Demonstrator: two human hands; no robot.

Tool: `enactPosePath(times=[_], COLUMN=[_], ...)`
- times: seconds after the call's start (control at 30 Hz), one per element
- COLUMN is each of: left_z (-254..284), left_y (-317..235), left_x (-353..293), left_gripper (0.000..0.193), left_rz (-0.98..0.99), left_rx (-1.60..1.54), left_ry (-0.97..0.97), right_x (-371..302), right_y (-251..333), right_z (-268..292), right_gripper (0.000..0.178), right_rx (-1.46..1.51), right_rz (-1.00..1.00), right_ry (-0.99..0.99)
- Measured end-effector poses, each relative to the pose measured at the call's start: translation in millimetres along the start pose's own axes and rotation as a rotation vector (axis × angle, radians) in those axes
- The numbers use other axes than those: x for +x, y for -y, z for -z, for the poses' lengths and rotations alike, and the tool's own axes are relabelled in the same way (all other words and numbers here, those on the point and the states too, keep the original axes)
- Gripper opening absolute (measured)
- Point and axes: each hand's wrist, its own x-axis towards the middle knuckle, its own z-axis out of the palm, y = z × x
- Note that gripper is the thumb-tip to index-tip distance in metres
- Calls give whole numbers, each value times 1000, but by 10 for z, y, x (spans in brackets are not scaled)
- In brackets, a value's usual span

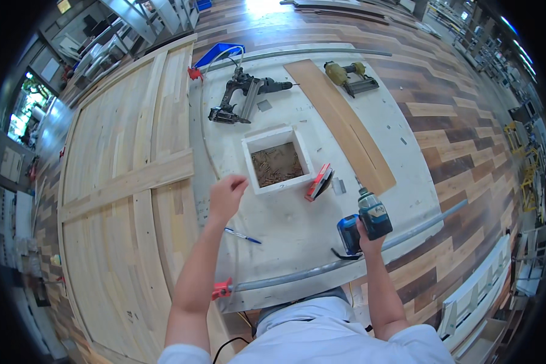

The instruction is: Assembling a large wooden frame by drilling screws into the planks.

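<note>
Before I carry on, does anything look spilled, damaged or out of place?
One oddity: a dark streak on the brown board, perhaps a split or a mark. Nothing looks spilled; the fasteners lie inside the white box.

Woodworking workshop, cordless drill [375,215], nail gun [338,74], large wooden panel [121,193]

Black power tool [239,91] and olive nail gun [337,74] on far part of table [297,239], long brown board [344,124] between. Blue-and-white pen [243,235] near left edge. Blue bin [217,54], far left corner. Small red-and-black item [319,182], maybe a case, hard to tell.
</note>
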Motion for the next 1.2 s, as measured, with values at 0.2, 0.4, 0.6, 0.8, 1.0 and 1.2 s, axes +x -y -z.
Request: enactPosePath(times=[0.2,0.4,0.6,0.8,1.0,1.2], left_z=[-1092,-1677,-1787,-1767,-1887,-1865], left_y=[387,462,400,233,325,263], left_x=[994,1099,1085,1088,1031,975], left_gripper=[36,116,110,95,70,88], left_rz=[69,282,376,351,268,375], left_rx=[70,764,754,912,859,935], left_ry=[70,443,417,305,370,478], right_x=[262,99,342,767,648,784], right_y=[-1194,-1794,-1389,-1049,-1137,-1033], right_z=[517,985,885,778,812,825], right_gripper=[33,26,39,42,24,32], right_rx=[-519,91,115,-70,627,397], right_rz=[407,-545,-393,39,-489,-227], right_ry=[77,411,307,241,197,317])
